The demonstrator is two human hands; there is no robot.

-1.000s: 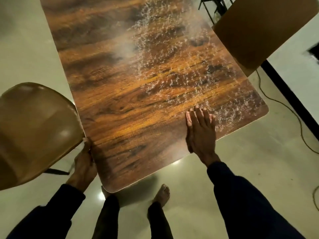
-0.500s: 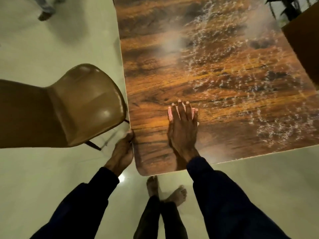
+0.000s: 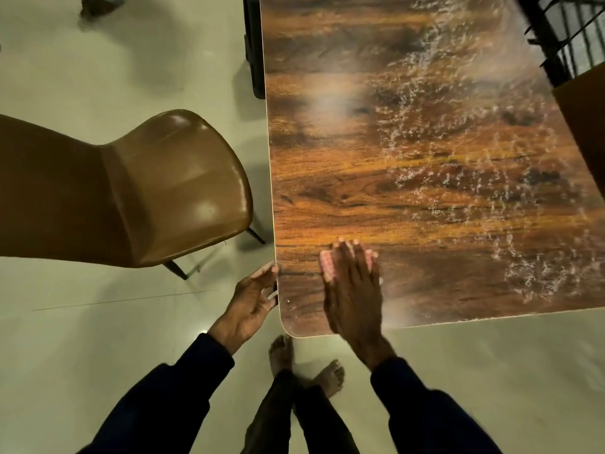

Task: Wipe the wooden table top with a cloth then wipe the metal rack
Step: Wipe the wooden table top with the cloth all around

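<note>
Your right hand [image 3: 352,290] lay flat, fingers straight, pressing the pink cloth [image 3: 327,264] onto the wooden table top [image 3: 376,198] by its near-left corner. Your left hand [image 3: 252,298] rested loosely open against the left edge. The wet streaks [image 3: 465,152] lay ahead and rightward, toward the metal rack [image 3: 564,37].

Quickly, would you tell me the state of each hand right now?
Left hand: open, touching the edge of the brown wooden table top.
Right hand: open, flat, pressing a pink cloth onto the table top.
</note>
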